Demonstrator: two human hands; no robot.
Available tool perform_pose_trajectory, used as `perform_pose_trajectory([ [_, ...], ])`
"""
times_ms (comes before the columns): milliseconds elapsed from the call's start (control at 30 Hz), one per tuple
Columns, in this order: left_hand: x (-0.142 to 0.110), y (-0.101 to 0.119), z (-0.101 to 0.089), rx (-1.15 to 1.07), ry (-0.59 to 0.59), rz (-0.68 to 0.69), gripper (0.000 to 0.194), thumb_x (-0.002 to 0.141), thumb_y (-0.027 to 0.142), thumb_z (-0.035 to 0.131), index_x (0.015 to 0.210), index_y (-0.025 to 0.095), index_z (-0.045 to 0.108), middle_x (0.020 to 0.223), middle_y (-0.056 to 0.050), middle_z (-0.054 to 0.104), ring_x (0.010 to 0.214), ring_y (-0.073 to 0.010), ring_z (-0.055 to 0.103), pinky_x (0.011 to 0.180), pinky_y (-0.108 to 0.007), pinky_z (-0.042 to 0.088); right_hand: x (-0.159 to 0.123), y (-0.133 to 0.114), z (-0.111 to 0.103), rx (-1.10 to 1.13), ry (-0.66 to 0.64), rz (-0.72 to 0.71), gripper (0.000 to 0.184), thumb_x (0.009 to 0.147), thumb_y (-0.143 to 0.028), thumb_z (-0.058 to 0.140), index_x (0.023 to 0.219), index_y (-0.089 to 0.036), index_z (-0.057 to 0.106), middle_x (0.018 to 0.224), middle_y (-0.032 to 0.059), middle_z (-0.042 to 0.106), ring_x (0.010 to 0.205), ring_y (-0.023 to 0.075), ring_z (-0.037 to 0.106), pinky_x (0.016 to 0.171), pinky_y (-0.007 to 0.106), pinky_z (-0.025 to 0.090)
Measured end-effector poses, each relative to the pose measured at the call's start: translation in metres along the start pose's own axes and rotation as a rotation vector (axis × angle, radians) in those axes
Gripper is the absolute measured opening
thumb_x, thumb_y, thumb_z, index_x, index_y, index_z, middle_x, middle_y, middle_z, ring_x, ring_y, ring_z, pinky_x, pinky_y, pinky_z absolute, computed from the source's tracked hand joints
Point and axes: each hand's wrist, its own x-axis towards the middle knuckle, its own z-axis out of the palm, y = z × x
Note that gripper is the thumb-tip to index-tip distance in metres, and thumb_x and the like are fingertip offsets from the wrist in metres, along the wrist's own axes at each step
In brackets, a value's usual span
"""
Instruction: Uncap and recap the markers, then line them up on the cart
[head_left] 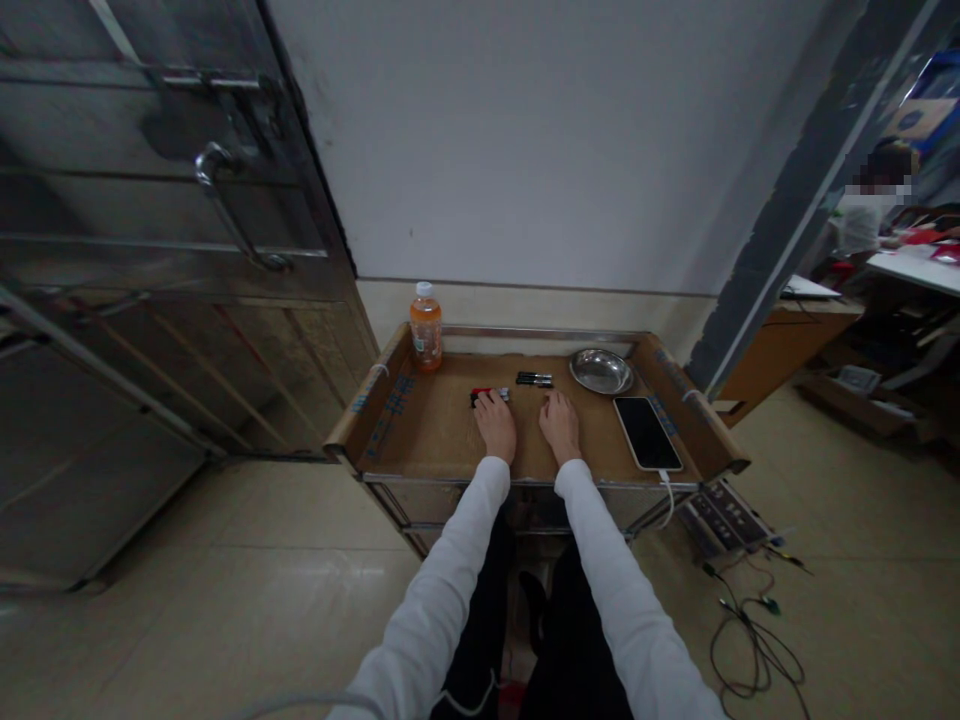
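My left hand (496, 428) lies palm down on the cardboard-lined top (442, 430) of a small metal cart, its fingers out flat. Its fingertips touch or partly cover a few small red and black objects (484, 393) with pale, silvery ends; they look like lighters, but their kind is too small to make out. To the right, my right hand (560, 428) also rests palm down, fingers loosely bent, with nothing visible in it. Just beyond its fingertips lie several slim black pens (534, 380), side by side.
An orange drink bottle (426, 330) stands at the back left corner. A shallow steel bowl (601, 371) and a phone (647, 433) with a white cable (667, 500) are at the right. Cables (757, 640) lie on the floor. A person (862, 215) sits far right.
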Motion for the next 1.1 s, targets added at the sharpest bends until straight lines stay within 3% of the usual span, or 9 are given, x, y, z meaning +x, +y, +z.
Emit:
perform_pose_trajectory([
  [400, 0.001, 0.0, -0.002, -0.09, 0.002, -0.006, 0.029, 0.092, 0.011, 0.028, 0.112, 0.006, 0.049, 0.114, -0.022, 0.054, 0.106, -0.0271, 0.054, 0.091, -0.041, 0.044, 0.0, -0.005, -0.002, 0.001, 0.048, 0.002, 0.041, 0.094, -0.024, 0.036, 0.132, -0.019, 0.05, 0.115, 0.0157, 0.057, 0.102, 0.0239, 0.051, 0.088, 0.037, 0.037],
  [667, 0.007, 0.012, 0.004, -0.099, -0.069, 0.307, 0.035, 0.091, 0.012, 0.032, 0.119, 0.007, 0.053, 0.12, -0.021, 0.056, 0.116, -0.0287, 0.05, 0.099, -0.042, 0.039, 0.002, -0.006, -0.002, -0.034, 0.008, 0.039, 0.038, 0.092, -0.023, 0.042, 0.127, -0.021, 0.055, 0.114, 0.0151, 0.056, 0.102, 0.0249, 0.05, 0.087, 0.038, 0.037],
  [833, 0.018, 0.022, 0.012, -0.092, -0.069, 0.353, 0.035, 0.092, 0.014, 0.032, 0.118, 0.008, 0.053, 0.118, -0.019, 0.057, 0.113, -0.0287, 0.051, 0.101, -0.044, 0.038, 0.003, -0.006, -0.002, -0.074, 0.015, -0.004, 0.029, 0.088, -0.015, 0.042, 0.11, -0.017, 0.061, 0.106, 0.0148, 0.057, 0.099, 0.0251, 0.05, 0.084, 0.037, 0.038],
  [1100, 0.02, 0.021, 0.021, -0.147, -0.091, 0.428, 0.028, 0.093, 0.015, 0.036, 0.115, 0.013, 0.054, 0.118, -0.015, 0.057, 0.112, -0.025, 0.051, 0.098, -0.041, 0.038, 0.003, -0.004, -0.002, -0.05, 0.019, -0.001, 0.034, 0.086, -0.012, 0.041, 0.116, -0.016, 0.057, 0.111, 0.0158, 0.056, 0.102, 0.0255, 0.049, 0.085, 0.037, 0.039],
])
